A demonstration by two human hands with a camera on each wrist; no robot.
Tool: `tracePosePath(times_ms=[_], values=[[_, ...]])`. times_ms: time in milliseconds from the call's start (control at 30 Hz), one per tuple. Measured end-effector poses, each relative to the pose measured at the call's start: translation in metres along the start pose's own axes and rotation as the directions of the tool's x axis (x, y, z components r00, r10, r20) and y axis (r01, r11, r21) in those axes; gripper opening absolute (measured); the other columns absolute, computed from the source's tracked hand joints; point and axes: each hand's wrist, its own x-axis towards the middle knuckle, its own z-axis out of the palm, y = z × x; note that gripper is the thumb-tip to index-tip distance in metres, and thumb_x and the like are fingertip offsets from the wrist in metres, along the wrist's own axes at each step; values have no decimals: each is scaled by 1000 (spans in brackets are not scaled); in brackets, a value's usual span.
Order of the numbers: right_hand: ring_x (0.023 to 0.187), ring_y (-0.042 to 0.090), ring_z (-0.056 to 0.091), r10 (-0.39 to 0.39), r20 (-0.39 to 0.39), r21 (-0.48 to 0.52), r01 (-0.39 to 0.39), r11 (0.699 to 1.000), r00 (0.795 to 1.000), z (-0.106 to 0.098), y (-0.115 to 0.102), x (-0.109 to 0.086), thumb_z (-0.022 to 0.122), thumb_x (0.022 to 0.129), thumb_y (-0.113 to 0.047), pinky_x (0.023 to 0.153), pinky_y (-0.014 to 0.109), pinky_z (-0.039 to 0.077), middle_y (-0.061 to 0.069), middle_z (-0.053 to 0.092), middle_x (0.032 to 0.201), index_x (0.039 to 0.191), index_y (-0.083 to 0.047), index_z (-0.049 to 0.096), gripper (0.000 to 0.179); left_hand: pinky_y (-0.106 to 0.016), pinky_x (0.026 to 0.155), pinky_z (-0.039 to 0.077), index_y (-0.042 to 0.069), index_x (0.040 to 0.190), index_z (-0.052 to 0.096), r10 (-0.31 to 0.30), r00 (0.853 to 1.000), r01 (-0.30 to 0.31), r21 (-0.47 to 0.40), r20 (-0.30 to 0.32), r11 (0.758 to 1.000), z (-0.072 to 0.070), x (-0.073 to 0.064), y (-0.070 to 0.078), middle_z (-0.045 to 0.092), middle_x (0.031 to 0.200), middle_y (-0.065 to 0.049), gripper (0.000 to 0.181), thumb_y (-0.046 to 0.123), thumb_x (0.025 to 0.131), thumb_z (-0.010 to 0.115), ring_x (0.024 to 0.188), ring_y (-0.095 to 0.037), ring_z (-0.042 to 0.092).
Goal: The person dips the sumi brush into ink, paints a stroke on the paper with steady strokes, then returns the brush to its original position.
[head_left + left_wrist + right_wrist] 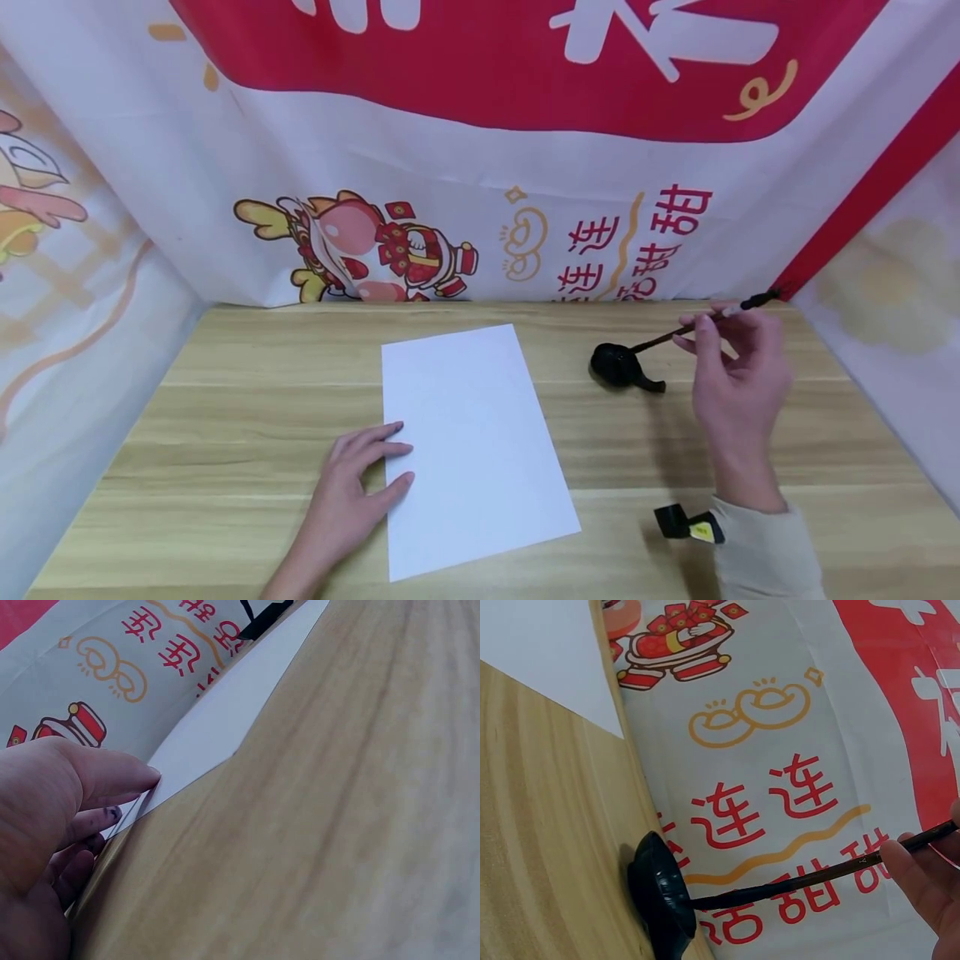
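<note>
A plain white sheet of paper [480, 467] lies slightly askew on a wood-grain table [225, 433], its short ends facing toward and away from the person. At the paper's left edge, the left hand [356, 487] rests with fingers loosely extended and spread, the fingertips lying on the sheet and grasping nothing; the left wrist view shows dark marks on some of them.

To the right of the paper's far half sits a small, glossy black dish [615, 365] with a curved stem. Farther right of the paper, the right hand [742, 375] pinches a dark brush [821, 877], which slants down to the dish; its lower end seems to meet the rim, though whether it dips inside is hard to tell.

Right of the paper's near half, a pale sleeve [765, 554] covers the forearm, with a black device [672, 522] at its cuff. Beyond the paper's far edge hangs white fabric [450, 158] printed with red and gold.
</note>
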Motion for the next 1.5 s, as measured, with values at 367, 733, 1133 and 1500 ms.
tracePosePath(times_ms=[367,733,1133,1500], values=[[101,11,77,11,-22,-4,-11,1000,1000,-1,3,0,63,106,-1,82,20,63,-6,69,111,125,11,59,24,-39,108,39,25,113,81,-15,1000,15,11,6,1000,1,-1,0,70,146,5,30,14,86,90,135,-20,53],[100,7,77,-43,5,-25,43,999,999,1,-1,0,64,105,-2,82,18,62,-11,68,112,124,5,62,20,-56,111,42,23,115,81,-23,1000,23,13,18,1000,0,-1,0,69,148,3,32,14,86,89,136,-23,53],[97,10,77,14,-57,-32,-16,999,998,0,-2,2,66,104,-3,80,16,61,-8,70,110,123,7,64,22,-59,113,41,20,117,80,-13,999,12,18,32,1000,-1,1,0,69,149,1,31,14,87,88,137,-27,52],[97,1,73,-15,-5,-138,15,990,1000,4,-6,4,64,106,-4,80,10,58,-23,65,108,126,10,60,25,-59,114,39,18,118,80,-23,999,22,21,49,1000,-2,4,1,67,151,-2,30,14,89,87,139,-30,51]])
